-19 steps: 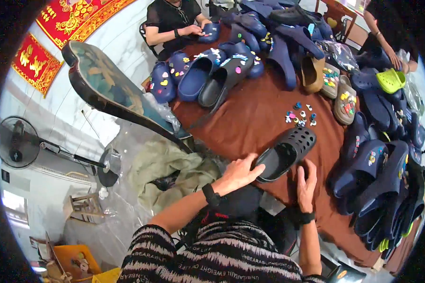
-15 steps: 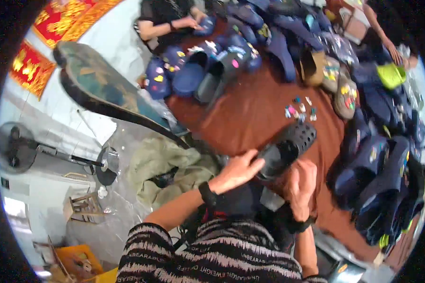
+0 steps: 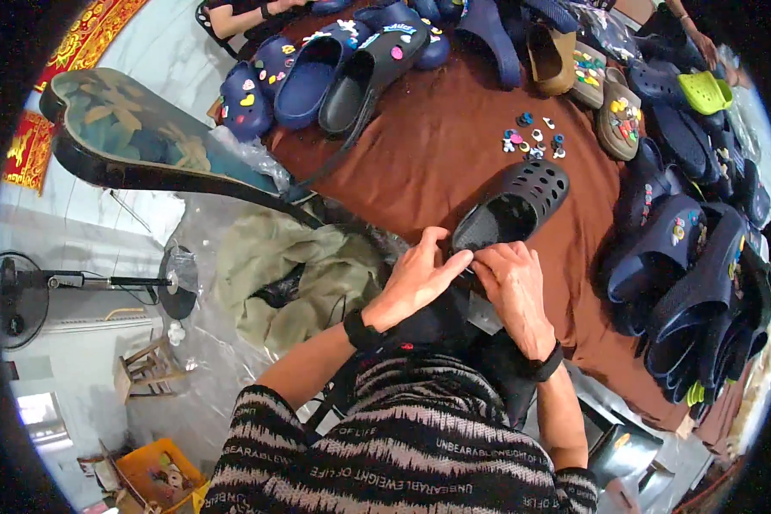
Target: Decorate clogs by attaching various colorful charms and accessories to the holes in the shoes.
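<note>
A black clog [image 3: 522,197] with round holes over its toe lies in front of me, toe pointing away and to the right. Its heel end is gripped by my left hand [image 3: 421,276], thumb along the rim. My right hand [image 3: 514,287] pinches the same heel edge, fingers bent close to the left thumb. Whether a small piece sits between those fingertips is hidden. Just beyond the toe, several small colourful shoe charms [image 3: 535,137] lie loose on the brown cloth [image 3: 403,188].
Several decorated navy clogs [image 3: 310,81] and a black one [image 3: 373,77] line the far left. More navy clogs [image 3: 694,283] pile up at right, near a lime clog [image 3: 705,92]. A painted board [image 3: 146,128] juts out at left. Co-workers' arms [image 3: 248,21] reach in at the far side.
My right hand has moved left and up onto the clog's heel, beside my left hand. The view has shifted, so the far clogs appear higher.
</note>
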Motion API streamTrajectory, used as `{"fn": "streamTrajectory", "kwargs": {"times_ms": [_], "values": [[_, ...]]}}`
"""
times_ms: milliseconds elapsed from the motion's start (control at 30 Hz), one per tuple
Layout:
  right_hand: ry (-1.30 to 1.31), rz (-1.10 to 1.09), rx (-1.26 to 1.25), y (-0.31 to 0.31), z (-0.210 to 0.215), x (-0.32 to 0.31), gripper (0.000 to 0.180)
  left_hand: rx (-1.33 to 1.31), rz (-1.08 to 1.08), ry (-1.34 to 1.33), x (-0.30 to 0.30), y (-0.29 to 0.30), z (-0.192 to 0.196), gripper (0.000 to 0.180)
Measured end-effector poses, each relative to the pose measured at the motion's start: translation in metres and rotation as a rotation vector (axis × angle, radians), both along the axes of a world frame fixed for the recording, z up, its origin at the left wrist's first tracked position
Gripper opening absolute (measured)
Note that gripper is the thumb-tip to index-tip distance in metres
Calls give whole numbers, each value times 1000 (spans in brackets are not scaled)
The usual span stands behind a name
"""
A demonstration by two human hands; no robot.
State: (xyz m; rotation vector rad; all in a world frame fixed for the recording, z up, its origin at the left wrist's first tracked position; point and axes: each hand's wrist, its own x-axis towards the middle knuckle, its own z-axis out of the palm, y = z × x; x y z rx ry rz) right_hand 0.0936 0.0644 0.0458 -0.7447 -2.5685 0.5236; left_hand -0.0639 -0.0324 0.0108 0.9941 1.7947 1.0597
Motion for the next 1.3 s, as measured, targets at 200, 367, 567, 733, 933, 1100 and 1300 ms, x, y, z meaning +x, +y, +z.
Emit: {"fn": "streamTrajectory", "kwargs": {"times_ms": [200, 367, 567, 733, 933, 1100, 1300], "values": [[-256, 41, -22, 7, 10, -7, 19, -51, 36, 103, 4, 8, -6, 45], [-282, 5, 78, 16, -9, 0, 26, 116, 27, 25, 9, 6, 5, 46], [-74, 183, -31, 16, -7, 23, 20, 267, -434, 511, -18, -1, 21, 40], [-27, 133, 127, 4, -22, 22, 17, 462, -564, 792, -37, 10, 8, 37], [88, 169, -15, 3, -8, 31, 22, 615, -613, 841, -37, 13, 36, 28], [138, 348, -456, 16, 66, 51, 31, 482, -838, 493, -34, 14, 110, 28], [394, 373, -985, 35, 102, 55, 41, 236, -646, -99, -23, 20, 167, 35]]}}
